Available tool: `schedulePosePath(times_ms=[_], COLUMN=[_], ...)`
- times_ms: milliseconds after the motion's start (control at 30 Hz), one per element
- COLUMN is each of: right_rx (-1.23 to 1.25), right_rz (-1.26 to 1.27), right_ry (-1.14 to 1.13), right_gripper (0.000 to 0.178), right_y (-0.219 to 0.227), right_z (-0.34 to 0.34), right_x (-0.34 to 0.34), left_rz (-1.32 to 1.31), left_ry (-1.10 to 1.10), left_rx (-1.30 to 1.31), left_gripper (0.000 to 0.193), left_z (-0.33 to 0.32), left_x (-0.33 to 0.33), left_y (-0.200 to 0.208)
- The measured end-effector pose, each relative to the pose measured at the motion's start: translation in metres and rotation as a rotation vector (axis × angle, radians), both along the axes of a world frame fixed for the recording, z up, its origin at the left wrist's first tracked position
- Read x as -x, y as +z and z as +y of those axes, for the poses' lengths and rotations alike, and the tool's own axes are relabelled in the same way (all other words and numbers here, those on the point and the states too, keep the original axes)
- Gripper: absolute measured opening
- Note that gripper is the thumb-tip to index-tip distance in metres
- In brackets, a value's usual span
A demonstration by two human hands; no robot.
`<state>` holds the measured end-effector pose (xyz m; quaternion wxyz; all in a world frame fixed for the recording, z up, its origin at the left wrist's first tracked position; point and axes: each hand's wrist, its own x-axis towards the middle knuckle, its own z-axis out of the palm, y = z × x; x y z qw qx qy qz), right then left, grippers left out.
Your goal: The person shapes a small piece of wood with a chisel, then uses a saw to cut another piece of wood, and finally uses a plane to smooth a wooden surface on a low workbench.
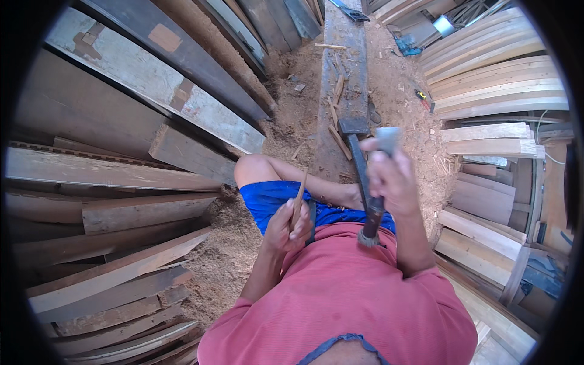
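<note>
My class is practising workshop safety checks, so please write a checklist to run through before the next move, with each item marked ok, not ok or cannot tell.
1. Thin wooden piece gripped by the left hand: ok; its narrow end points away from the body.
2. Chisel-like tool gripped by the right hand: ok; its pale metal end points away from the body.
3. That tool's metal end undamaged: cannot tell; it is blurred.
4. Hammer-like tool resting steadily: cannot tell; its support is unclear.
5. Plank clear of wood scraps: not ok; several strips lie on it.
</note>
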<state>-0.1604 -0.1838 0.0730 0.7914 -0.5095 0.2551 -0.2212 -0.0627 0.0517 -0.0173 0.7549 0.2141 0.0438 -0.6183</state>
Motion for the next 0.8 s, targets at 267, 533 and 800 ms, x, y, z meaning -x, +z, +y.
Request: schedulePosePath(times_ms=[267, 533, 800], right_rx=[0.079, -0.346, -0.666], right_rz=[0.053, 0.011, -0.003], right_ry=[0.249, -0.066, 0.28], right_gripper=[0.019, 0.027, 0.016], right_y=[-0.035, -0.038, -0.018], right_z=[0.012, 0.023, 0.082], right_x=[-0.041, -0.042, -0.041], left_rz=[-0.281, -0.577, -0.703], left_ry=[-0.128, -0.033, 0.163], left_rx=[0.014, -0.233, -0.383], left_gripper=[0.046, 0.039, 0.033], left_z=[-0.042, -0.059, -0.073], left_x=[-0.022, -0.025, -0.047], left_y=[0.011, 0.002, 0.022])
